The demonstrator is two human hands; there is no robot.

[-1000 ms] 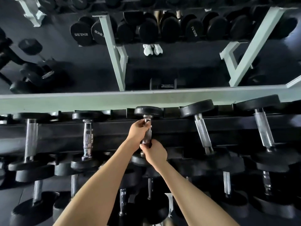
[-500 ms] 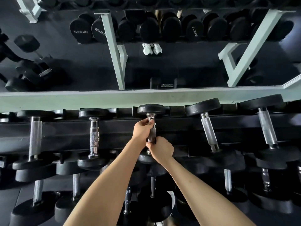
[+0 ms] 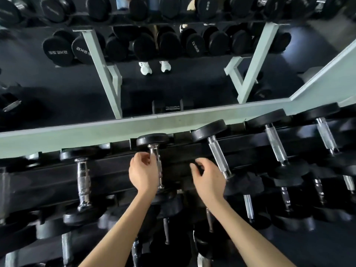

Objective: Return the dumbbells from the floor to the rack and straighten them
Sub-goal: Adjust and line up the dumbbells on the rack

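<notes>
The dumbbell [image 3: 157,166] lies on the top tier of the rack [image 3: 115,170], its chrome handle running straight away from the person, its far head against the back rail and its near head mostly hidden under the left wrist. The left hand [image 3: 142,174] sits just left of that handle, its fingers [image 3: 146,159] curled in tightly, with their tips and the thumb meeting the handle's upper part. No finger crosses over the bar, so whether they pinch it or merely touch it cannot be told. The right hand [image 3: 209,178] hangs apart from the handle, over the black rail. Its fingers [image 3: 196,166] are loosely curled and a little spread, and they hold nothing. It is between the dumbbell and the tilted dumbbell [image 3: 218,157], whose handle leans to the left at the top, out of line with the others. It is close to that slanted handle, though contact does not show. On the other side a left dumbbell [image 3: 82,182] rests straight across the rails. More dumbbells fill the tier below, dim and partly blurred. Behind the rack a mirror [image 3: 173,87] shows the rack's pale frame, rows of black heads and a pair of white shoes [image 3: 155,67].
</notes>
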